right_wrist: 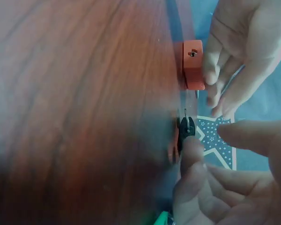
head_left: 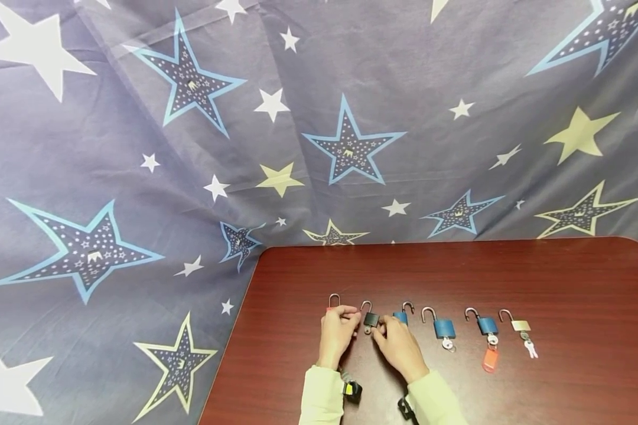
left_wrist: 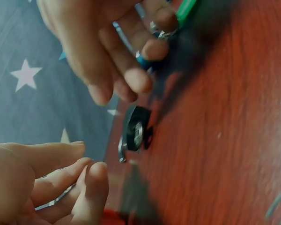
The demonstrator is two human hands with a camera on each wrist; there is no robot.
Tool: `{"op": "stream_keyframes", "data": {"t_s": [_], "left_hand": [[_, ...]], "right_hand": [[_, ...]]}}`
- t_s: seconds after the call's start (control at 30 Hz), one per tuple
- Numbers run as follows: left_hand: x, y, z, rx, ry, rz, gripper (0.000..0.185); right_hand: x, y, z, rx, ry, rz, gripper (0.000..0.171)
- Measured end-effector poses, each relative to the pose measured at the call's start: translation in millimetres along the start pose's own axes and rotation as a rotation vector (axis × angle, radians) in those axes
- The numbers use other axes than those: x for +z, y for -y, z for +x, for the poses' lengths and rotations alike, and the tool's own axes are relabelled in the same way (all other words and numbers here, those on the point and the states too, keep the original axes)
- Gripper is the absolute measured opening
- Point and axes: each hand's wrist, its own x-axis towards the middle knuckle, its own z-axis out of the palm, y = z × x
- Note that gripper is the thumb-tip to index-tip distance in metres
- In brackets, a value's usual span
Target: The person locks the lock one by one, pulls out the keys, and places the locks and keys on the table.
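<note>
Several padlocks with keys lie in a row on the dark red table (head_left: 510, 277). My left hand (head_left: 338, 332) rests over the red padlock (right_wrist: 193, 65), fingertips against its side; its shackle (head_left: 334, 300) pokes out beyond the fingers. A small black padlock (head_left: 371, 319) lies between the hands, also seen in the left wrist view as the black padlock (left_wrist: 136, 133). My right hand (head_left: 399, 345) lies over a blue padlock (left_wrist: 143, 61), with loosely curled fingers. One fingertip touches the black padlock (right_wrist: 185, 129) at its key end. A green tag (left_wrist: 185, 11) shows under that hand.
To the right lie another blue padlock (head_left: 444, 327), a blue one with an orange key tag (head_left: 489, 359) and a silver padlock (head_left: 521, 325). A star-patterned cloth (head_left: 191, 177) hangs behind and left of the table. The table's left edge (head_left: 234, 342) is near my left hand.
</note>
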Motion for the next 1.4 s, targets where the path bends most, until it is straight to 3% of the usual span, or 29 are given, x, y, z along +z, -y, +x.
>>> {"op": "stream_keyframes", "data": {"t_s": [0.13,0.27,0.4,0.5,0.7,0.93,1.17,1.4], "left_hand": [[8.8,-1.9,-0.6,0.020,0.006,0.090,0.011],[14.8,-5.6,-3.3,0.078,-0.011,0.223,0.012],[19.4,-2.7,-14.1,0.114,-0.034,0.370,0.020],[21.7,1.0,-22.9,0.144,-0.061,0.448,0.025],[26.0,0.9,-26.2,0.181,-0.110,0.482,0.023],[30.6,-1.5,-20.6,0.111,-0.150,0.363,0.024],[33.6,0.6,-16.2,0.021,-0.169,0.133,0.016],[29.9,-0.8,-11.2,0.004,-0.138,-0.082,0.016]], "right_hand": [[-2.0,0.3,2.4,-0.003,0.026,-0.050,0.024],[-2.7,0.3,3.0,0.017,0.057,-0.083,0.014],[0.7,1.0,-1.1,0.025,0.078,-0.091,0.022],[4.9,1.9,-4.9,0.016,0.078,-0.085,0.016],[5.8,1.3,-5.7,0.002,0.060,-0.067,0.011],[3.3,1.5,-2.1,0.025,0.062,-0.025,0.023],[0.2,2.4,-1.2,0.024,0.040,0.042,0.020],[-0.8,-0.5,-0.8,0.064,-0.014,0.160,0.024]]}}
